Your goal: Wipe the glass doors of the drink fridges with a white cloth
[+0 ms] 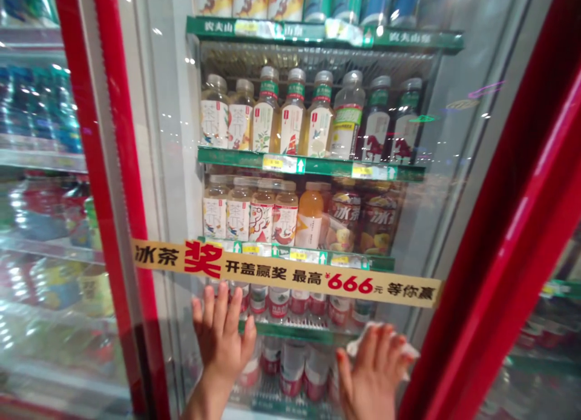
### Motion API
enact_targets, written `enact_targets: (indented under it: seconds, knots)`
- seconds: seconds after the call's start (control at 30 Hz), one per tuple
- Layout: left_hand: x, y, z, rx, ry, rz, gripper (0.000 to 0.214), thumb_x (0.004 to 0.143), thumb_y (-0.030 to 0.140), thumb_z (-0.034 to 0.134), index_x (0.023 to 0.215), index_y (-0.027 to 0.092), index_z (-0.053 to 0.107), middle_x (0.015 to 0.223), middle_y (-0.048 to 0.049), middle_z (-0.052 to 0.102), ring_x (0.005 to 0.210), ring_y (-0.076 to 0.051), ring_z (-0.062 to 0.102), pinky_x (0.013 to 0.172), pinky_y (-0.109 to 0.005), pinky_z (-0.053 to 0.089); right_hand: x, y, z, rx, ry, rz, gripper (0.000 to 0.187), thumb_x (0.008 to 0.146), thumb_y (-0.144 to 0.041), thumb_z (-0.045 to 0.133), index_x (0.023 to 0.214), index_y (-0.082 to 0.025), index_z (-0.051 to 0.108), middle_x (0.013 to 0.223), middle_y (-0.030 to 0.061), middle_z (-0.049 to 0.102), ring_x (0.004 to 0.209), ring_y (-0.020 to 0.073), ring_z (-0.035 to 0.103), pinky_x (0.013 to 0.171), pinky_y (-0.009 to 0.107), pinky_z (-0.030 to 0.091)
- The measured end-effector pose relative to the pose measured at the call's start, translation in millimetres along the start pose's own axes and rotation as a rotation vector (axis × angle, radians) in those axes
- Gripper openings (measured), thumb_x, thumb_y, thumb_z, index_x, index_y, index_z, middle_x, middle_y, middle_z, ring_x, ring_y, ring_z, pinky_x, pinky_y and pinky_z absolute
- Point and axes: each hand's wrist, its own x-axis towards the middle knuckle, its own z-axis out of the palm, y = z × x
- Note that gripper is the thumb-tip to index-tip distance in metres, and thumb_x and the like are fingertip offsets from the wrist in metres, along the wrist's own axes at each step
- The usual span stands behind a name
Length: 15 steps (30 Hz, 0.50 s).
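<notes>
The left hand (222,341) spreads at the glass (170,166) under the yellow strip (290,276), grip released; the right hand (373,374), also unclenched, lies over what looks like a cloth (411,351) by the red frame (472,293).

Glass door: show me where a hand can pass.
Bare glass lies above the yellow strip, between the red frames, and below it between left hand and right hand. Tight beside the white cloth or tissue at the right hand. Behind, bottles crowd the shelves.
</notes>
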Motion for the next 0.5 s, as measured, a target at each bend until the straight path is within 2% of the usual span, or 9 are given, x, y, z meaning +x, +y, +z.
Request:
enact_targets:
  seconds: [0.07, 0.1, 0.17, 0.23, 0.3, 0.33, 0.37, 0.4, 0.5]
  knots:
    - [1, 0, 0.1, 0.006, 0.007, -0.005, 0.085, 0.099, 0.020, 0.065, 0.175, 0.022, 0.027, 0.186, -0.0056, 0.019, 0.174, -0.029, 0.015, 0.144, -0.053, 0.009, 39, 6, -2, 0.014, 0.015, 0.201, 0.078, 0.112, -0.044, 0.027, 0.177, -0.011, -0.002, 0.185, 0.0186, -0.005, 0.172, 0.0413, -0.009, 0.129, 0.085, 0.015]
    - [1, 1, -0.1, 0.005, 0.006, -0.006, 0.084, 0.099, 0.020, 0.065, 0.175, 0.023, 0.027, 0.186, -0.0055, 0.019, 0.174, -0.028, 0.015, 0.144, -0.052, 0.009, 54, 0, -2, 0.022, 0.025, 0.229, 0.078, 0.113, -0.044, 0.027, 0.177, -0.013, -0.003, 0.185, 0.0186, -0.004, 0.172, 0.0418, -0.009, 0.128, 0.086, 0.017]
    - [2, 1, -0.7, 0.001, 0.001, -0.008, 0.084, 0.100, 0.021, 0.064, 0.175, 0.024, 0.027, 0.185, -0.0049, 0.019, 0.174, -0.027, 0.015, 0.144, -0.052, 0.008, 64, -23, -1, 0.024, 0.023, 0.098, 0.080, 0.112, -0.049, 0.032, 0.177, -0.014, 0.001, 0.186, 0.0152, 0.002, 0.173, 0.0399, -0.004, 0.133, 0.080, 0.013]
    - [2, 1, -1.4, -0.007, -0.001, -0.016, 0.083, 0.101, 0.022, 0.063, 0.175, 0.025, 0.027, 0.185, -0.0040, 0.020, 0.174, -0.027, 0.015, 0.144, -0.051, 0.008, 46, -44, 1, 0.040, 0.002, -0.163, 0.083, 0.110, -0.057, 0.036, 0.178, -0.018, 0.008, 0.186, 0.0048, 0.009, 0.174, 0.0330, 0.001, 0.141, 0.064, 0.006]
    - [2, 2, -1.9, -0.018, -0.003, -0.029, 0.081, 0.102, 0.023, 0.062, 0.175, 0.026, 0.027, 0.185, -0.0030, 0.020, 0.174, -0.026, 0.015, 0.144, -0.051, 0.007, 16, -46, 4, 0.051, 0.010, -0.365, 0.084, 0.107, -0.061, 0.038, 0.178, -0.023, 0.014, 0.184, -0.0045, 0.015, 0.174, 0.0273, 0.006, 0.143, 0.052, 0.002]
    - [2, 2, -2.1, -0.022, -0.003, -0.033, 0.080, 0.102, 0.024, 0.061, 0.175, 0.026, 0.027, 0.185, -0.0026, 0.020, 0.174, -0.025, 0.015, 0.144, -0.051, 0.007, 5, -37, 4, 0.039, 0.022, -0.391, 0.083, 0.107, -0.061, 0.038, 0.178, -0.023, 0.015, 0.184, -0.0048, 0.014, 0.174, 0.0267, 0.006, 0.143, 0.051, 0.002]
    - [2, 2, -2.2, -0.020, -0.003, -0.030, 0.080, 0.102, 0.024, 0.061, 0.175, 0.026, 0.027, 0.185, -0.0025, 0.020, 0.174, -0.026, 0.015, 0.144, -0.051, 0.007, 1, -24, 3, 0.015, 0.028, -0.351, 0.082, 0.108, -0.057, 0.038, 0.178, -0.020, 0.014, 0.184, -0.0015, 0.012, 0.174, 0.0279, 0.005, 0.143, 0.054, 0.003]
    - [2, 2, -2.3, -0.012, -0.001, -0.022, 0.081, 0.102, 0.023, 0.062, 0.175, 0.025, 0.027, 0.185, -0.0029, 0.020, 0.174, -0.026, 0.015, 0.144, -0.050, 0.007, 6, -9, 1, -0.013, 0.028, -0.252, 0.082, 0.110, -0.053, 0.036, 0.178, -0.017, 0.011, 0.185, 0.0044, 0.008, 0.174, 0.0306, 0.002, 0.142, 0.060, 0.006]
    - [2, 2, -2.1, 0.023, 0.016, -0.005, 0.084, 0.099, 0.019, 0.064, 0.175, 0.023, 0.027, 0.185, -0.0053, 0.020, 0.174, -0.027, 0.015, 0.144, -0.051, 0.008, 53, 18, -6, -0.034, 0.027, 0.138, 0.079, 0.113, -0.046, 0.029, 0.177, -0.012, -0.001, 0.184, 0.0186, -0.002, 0.173, 0.0402, -0.005, 0.131, 0.080, 0.020]
